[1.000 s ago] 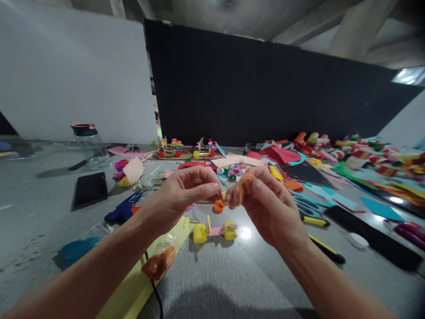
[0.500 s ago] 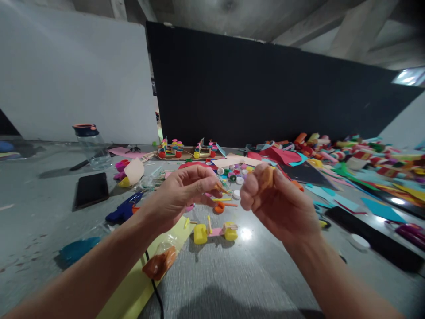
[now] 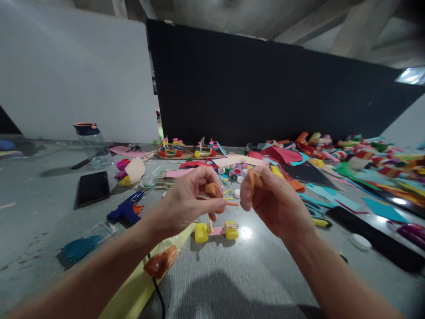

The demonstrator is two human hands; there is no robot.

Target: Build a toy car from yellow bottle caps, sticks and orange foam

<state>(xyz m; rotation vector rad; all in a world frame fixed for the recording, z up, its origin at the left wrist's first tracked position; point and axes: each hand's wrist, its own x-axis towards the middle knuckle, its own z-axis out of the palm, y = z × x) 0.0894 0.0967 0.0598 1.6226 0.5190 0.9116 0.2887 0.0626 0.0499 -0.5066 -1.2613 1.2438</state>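
Both of my hands are raised over the grey table [image 3: 232,274]. My left hand [image 3: 189,201] pinches a small piece of orange paper [image 3: 212,189] between thumb and fingers. My right hand [image 3: 275,201] is closed on another piece of orange paper [image 3: 255,178] that sticks up above its fingers. The two hands are a short gap apart. Below them on the table lies a small craft piece with two yellow bottle caps [image 3: 215,231] joined by a pink strip and sticks. An orange stick [image 3: 231,204] lies just behind the gap.
A blue glue gun [image 3: 128,210] and a black phone [image 3: 92,188] lie at the left, a clear jar [image 3: 92,146] behind them. Scissors [image 3: 314,208], coloured paper scraps [image 3: 348,177] and bottle caps [image 3: 232,170] spread to the right. A yellow sheet [image 3: 139,283] and a bag [image 3: 161,261] lie near me.
The orange paper strip that both hands held together is now two pieces, one in each hand. The hands drew apart, then the left hand curled round its piece.
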